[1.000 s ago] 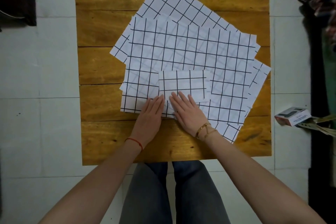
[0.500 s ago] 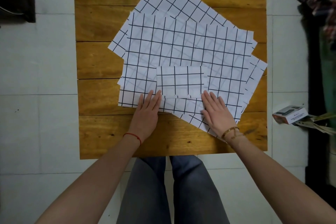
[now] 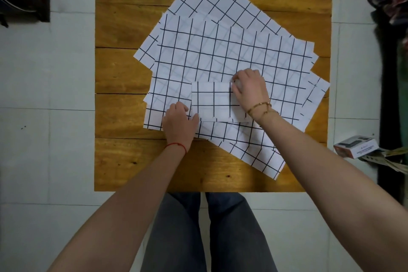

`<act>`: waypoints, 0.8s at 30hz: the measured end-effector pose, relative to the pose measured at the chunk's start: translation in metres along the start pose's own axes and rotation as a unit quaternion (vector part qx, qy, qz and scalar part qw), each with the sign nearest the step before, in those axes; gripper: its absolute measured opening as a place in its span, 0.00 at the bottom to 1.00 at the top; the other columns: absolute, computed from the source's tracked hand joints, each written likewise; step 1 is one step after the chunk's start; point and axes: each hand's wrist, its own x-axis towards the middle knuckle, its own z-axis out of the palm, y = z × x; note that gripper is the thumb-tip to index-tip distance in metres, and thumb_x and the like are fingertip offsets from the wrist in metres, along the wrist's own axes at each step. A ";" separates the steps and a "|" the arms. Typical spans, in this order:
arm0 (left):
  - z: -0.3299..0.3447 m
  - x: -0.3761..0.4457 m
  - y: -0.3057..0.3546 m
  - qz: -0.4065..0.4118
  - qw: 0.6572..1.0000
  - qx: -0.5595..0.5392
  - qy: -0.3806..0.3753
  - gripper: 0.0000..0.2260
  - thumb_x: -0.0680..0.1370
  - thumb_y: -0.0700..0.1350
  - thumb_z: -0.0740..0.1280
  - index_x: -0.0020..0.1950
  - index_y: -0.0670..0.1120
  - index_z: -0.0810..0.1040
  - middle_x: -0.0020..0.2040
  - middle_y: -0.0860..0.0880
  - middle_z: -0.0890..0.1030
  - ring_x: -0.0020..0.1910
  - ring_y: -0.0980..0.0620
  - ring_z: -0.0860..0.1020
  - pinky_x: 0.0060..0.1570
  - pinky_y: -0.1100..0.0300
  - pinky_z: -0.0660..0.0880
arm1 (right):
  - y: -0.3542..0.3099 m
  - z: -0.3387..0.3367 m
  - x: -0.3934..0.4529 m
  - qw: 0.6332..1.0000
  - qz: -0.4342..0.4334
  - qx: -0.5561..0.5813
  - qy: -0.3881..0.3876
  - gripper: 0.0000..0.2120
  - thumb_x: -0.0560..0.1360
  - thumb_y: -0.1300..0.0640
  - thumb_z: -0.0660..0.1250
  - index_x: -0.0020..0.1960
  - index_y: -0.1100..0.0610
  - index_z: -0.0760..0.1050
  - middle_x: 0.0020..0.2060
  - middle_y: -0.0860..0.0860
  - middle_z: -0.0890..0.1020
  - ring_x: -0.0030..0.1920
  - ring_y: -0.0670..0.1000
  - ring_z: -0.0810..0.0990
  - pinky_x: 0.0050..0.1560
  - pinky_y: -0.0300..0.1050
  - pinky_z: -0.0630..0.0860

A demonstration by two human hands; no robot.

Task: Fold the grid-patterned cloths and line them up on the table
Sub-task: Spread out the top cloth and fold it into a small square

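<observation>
A small folded grid-patterned cloth lies on top of a fanned pile of unfolded grid cloths on the wooden table. My left hand pinches the folded cloth's near left corner with curled fingers. My right hand grips the folded cloth's far right corner, fingers curled over its edge. The right end of the folded cloth is hidden under that hand.
The pile holds several overlapping sheets, one angled toward the table's far edge, another reaching the near right. Bare wood shows along the left and near sides. A small box lies on the tiled floor at right.
Both hands were flat at the pile's near edge. The right hand has moved up to the folded cloth's far right corner and the left to its near left corner, and both now curl on it.
</observation>
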 end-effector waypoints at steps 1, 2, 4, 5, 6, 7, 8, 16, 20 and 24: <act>0.001 0.002 0.004 -0.014 1.000 0.004 0.000 0.13 0.74 0.52 0.70 0.52 0.45 0.76 0.46 0.49 0.76 0.45 0.51 0.74 0.47 0.57 0.73 | -0.001 0.000 0.006 1.000 -0.006 -0.004 -0.015 0.09 0.76 0.58 0.62 0.53 0.60 0.75 0.50 0.57 0.78 0.52 0.59 0.73 0.50 0.49 0.67; 0.002 0.004 0.009 -0.027 1.000 0.011 -0.001 0.14 0.73 0.53 0.71 0.51 0.45 0.76 0.45 0.49 0.76 0.44 0.51 0.74 0.46 0.57 0.74 | -0.002 0.001 0.011 0.999 -0.009 -0.006 -0.033 0.09 0.76 0.58 0.62 0.53 0.60 0.75 0.50 0.57 0.78 0.52 0.59 0.72 0.50 0.49 0.67; 0.004 0.006 0.015 -0.050 0.998 0.025 -0.001 0.15 0.72 0.54 0.72 0.50 0.46 0.75 0.45 0.49 0.76 0.44 0.51 0.74 0.47 0.55 0.75 | -0.004 0.005 0.016 0.998 -0.017 -0.014 -0.065 0.09 0.75 0.59 0.62 0.54 0.60 0.75 0.50 0.57 0.77 0.53 0.59 0.72 0.51 0.49 0.67; 0.005 0.006 0.018 -0.058 0.998 0.028 -0.001 0.14 0.72 0.53 0.72 0.50 0.46 0.75 0.45 0.49 0.76 0.45 0.51 0.74 0.48 0.54 0.76 | -0.005 0.007 0.017 0.997 -0.021 -0.018 -0.074 0.09 0.75 0.59 0.62 0.54 0.60 0.74 0.51 0.57 0.77 0.53 0.59 0.72 0.51 0.49 0.67; 0.007 0.006 0.019 -0.065 0.998 0.027 0.000 0.14 0.72 0.53 0.72 0.50 0.46 0.75 0.45 0.49 0.76 0.45 0.51 0.75 0.48 0.53 0.76 | -0.005 0.009 0.017 0.996 -0.023 -0.018 -0.079 0.09 0.75 0.60 0.62 0.54 0.60 0.74 0.51 0.57 0.77 0.53 0.59 0.73 0.51 0.49 0.67; 0.008 0.006 0.020 -0.071 0.997 0.022 0.000 0.13 0.73 0.52 0.72 0.50 0.46 0.75 0.45 0.49 0.76 0.45 0.51 0.75 0.49 0.53 0.75 | -0.005 0.010 0.018 0.996 -0.023 -0.018 -0.082 0.09 0.74 0.61 0.62 0.54 0.61 0.74 0.51 0.57 0.77 0.53 0.59 0.72 0.51 0.49 0.67; 0.008 0.006 0.021 -0.075 0.997 0.016 -0.002 0.12 0.73 0.52 0.71 0.49 0.46 0.75 0.45 0.50 0.76 0.45 0.51 0.74 0.49 0.53 0.75 | -0.004 0.010 0.018 0.996 -0.022 -0.020 -0.085 0.09 0.74 0.61 0.63 0.54 0.61 0.73 0.51 0.58 0.76 0.53 0.59 0.72 0.51 0.49 0.68; 0.010 0.005 0.018 -0.088 0.995 -0.050 -0.001 0.07 0.74 0.47 0.71 0.48 0.47 0.77 0.44 0.53 0.75 0.47 0.52 0.76 0.54 0.51 0.75 | -0.004 0.005 0.025 0.988 -0.003 0.023 -0.151 0.10 0.72 0.63 0.63 0.53 0.60 0.75 0.50 0.57 0.75 0.54 0.57 0.71 0.53 0.46 0.69; 0.001 0.003 0.014 -0.104 0.983 -0.150 -0.011 0.05 0.74 0.42 0.71 0.48 0.44 0.77 0.41 0.52 0.78 0.43 0.52 0.79 0.42 0.65 0.76 | -0.006 -0.003 0.021 0.980 0.052 0.119 -0.150 0.07 0.70 0.62 0.66 0.48 0.61 0.76 0.46 0.55 0.75 0.45 0.52 0.72 0.47 0.44 0.73; -0.018 0.003 0.007 -0.163 0.948 -0.272 -0.025 0.09 0.73 0.42 0.72 0.51 0.45 0.75 0.44 0.52 0.79 0.43 0.54 0.79 0.37 0.69 0.73 | -0.010 -0.013 0.011 0.962 0.110 0.195 -0.159 0.09 0.71 0.61 0.69 0.50 0.61 0.77 0.41 0.51 0.76 0.43 0.50 0.73 0.33 0.29 0.65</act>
